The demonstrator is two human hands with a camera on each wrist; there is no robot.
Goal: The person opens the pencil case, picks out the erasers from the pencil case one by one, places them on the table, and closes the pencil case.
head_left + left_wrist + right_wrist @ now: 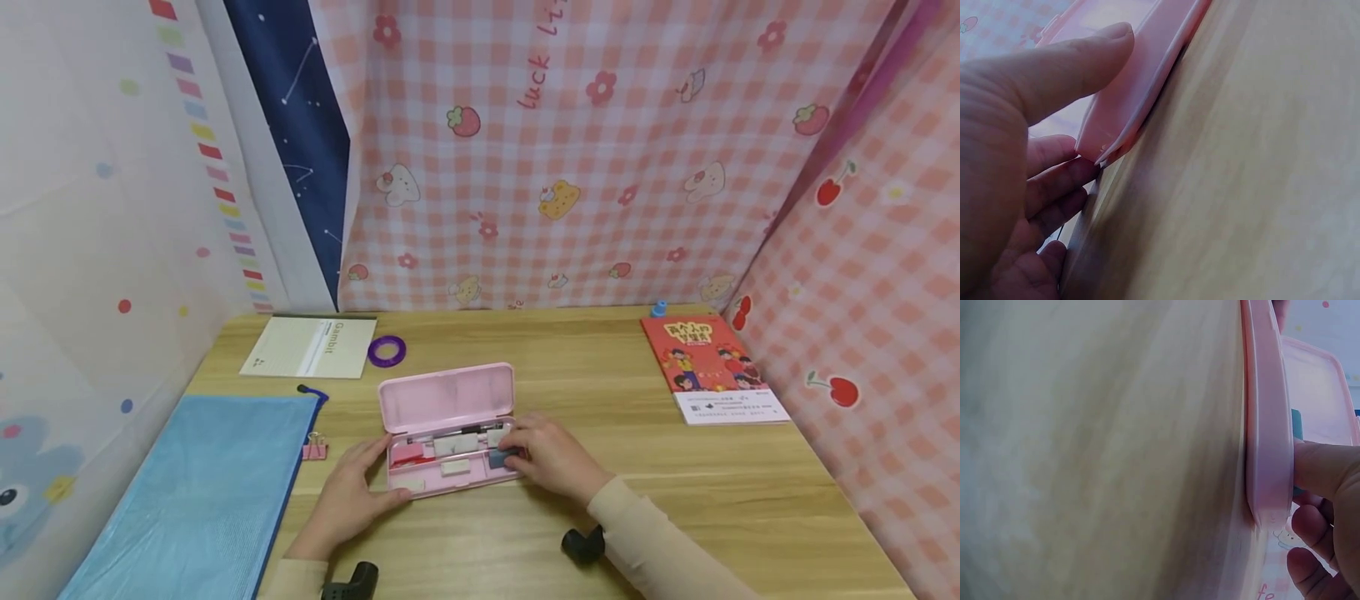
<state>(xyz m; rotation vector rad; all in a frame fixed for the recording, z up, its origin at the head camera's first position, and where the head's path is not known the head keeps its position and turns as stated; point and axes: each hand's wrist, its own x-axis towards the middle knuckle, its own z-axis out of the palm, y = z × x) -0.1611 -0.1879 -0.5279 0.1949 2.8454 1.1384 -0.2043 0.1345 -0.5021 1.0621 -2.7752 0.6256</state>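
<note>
At the middle of the light wooden desk sits one open pink plastic pencil case, lid tilted up toward the curtain, and both your hands are on it. Your left hand lies low at the case's near left corner, thumb laid along the front rim and the other fingers curled loosely against its end, steadying it. Your right hand reaches in over the right end, its fingers pinching one small blue-grey eraser block inside the tray. Counted around it: one blue mesh zip pouch, one pink binder clip, one white booklet, one purple ring, one red picture book.
</note>
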